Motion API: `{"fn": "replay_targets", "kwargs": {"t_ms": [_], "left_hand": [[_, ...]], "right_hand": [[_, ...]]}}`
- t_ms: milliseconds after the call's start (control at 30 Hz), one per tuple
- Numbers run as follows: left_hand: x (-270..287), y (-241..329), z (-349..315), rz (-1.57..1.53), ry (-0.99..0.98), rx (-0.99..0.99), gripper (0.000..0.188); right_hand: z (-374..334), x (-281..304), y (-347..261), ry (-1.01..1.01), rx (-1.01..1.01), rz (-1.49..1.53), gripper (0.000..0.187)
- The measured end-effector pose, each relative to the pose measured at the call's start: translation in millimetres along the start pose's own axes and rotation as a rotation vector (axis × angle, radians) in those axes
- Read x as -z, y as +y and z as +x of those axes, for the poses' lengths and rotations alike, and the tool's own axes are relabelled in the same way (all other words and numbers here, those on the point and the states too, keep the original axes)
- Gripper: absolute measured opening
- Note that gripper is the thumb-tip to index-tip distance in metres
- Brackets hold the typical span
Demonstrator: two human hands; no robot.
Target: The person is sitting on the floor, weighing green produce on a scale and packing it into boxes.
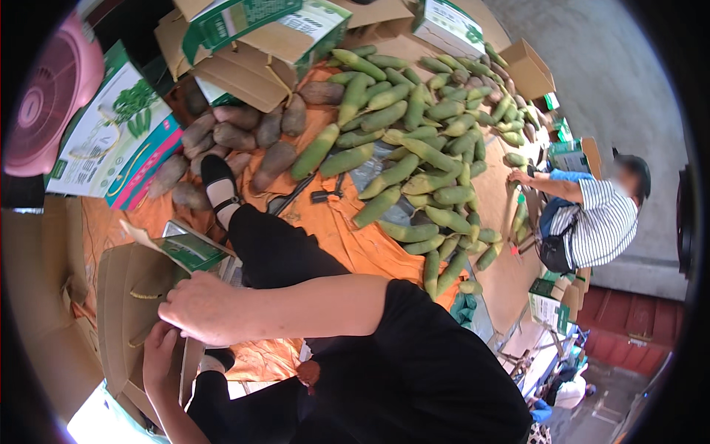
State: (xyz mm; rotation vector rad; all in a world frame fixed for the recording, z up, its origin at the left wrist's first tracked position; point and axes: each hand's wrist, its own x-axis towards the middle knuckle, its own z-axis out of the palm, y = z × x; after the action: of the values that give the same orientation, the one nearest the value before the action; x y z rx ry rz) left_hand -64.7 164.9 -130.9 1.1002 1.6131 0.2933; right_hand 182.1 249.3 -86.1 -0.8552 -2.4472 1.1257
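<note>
My right hand (pixel 198 308) is closed, its fingers curled down at the edge of an open cardboard box (pixel 122 288). Just below it, my left hand (pixel 159 354) has its fingers bent up against the right fingertips. Whatever they pinch between them is too hidden to make out. Cord handles (pixel 148 295) show on the box's brown inner walls, and a green printed flap (pixel 194 250) stands beside my right hand. The box is between my legs; one foot in a black shoe (pixel 217 180) rests on the orange sheet (pixel 255 362).
Many long green radishes (pixel 399 174) lie heaped past my knee, with dark reddish-brown roots (pixel 237 133) beside them. Printed cartons (pixel 118 126) and a pink fan (pixel 55 96) stand around. A dark tool (pixel 325 194) lies on the sheet. A person in a striped shirt (pixel 606 222) handles radishes at the right.
</note>
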Motion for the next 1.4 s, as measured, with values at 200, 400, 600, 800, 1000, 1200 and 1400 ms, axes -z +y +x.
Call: {"fn": "replay_targets", "kwargs": {"t_ms": [200, 400, 600, 800, 1000, 1200, 1400], "left_hand": [[-0.4, 58.0, -66.2, 0.191, 0.439, -0.268, 0.027], [-54.6, 135.2, -127.2, 0.194, 0.478, -1.218, 0.026], [-111.3, 208.2, -156.0, -0.639, 0.447, -1.481, 0.029], [-122.1, 195.6, -161.1, -0.744, 0.351, -1.461, 0.029], [-104.0, 157.6, -183.6, -0.804, 0.285, -1.434, 0.029], [-74.8, 110.0, -208.2, -0.871, 0.228, -1.395, 0.029], [-53.7, 68.8, -228.7, -0.955, 0.172, -1.343, 0.03]], "right_hand": [[-1.3, -5.8, -2.2, 0.052, 0.028, 0.055, 0.02], [4.6, -14.2, -2.1, 0.173, 0.004, 0.054, 0.022], [13.2, -28.4, -5.3, 0.223, 0.043, 0.141, 0.017], [11.2, -28.6, 8.0, 0.276, -0.001, 0.155, 0.013], [15.8, -36.1, 10.1, 0.268, 0.006, 0.134, 0.013], [17.5, -34.3, 6.7, 0.186, -0.029, 0.11, 0.014], [20.2, -38.2, 8.3, 0.219, 0.008, 0.128, 0.012]]}}
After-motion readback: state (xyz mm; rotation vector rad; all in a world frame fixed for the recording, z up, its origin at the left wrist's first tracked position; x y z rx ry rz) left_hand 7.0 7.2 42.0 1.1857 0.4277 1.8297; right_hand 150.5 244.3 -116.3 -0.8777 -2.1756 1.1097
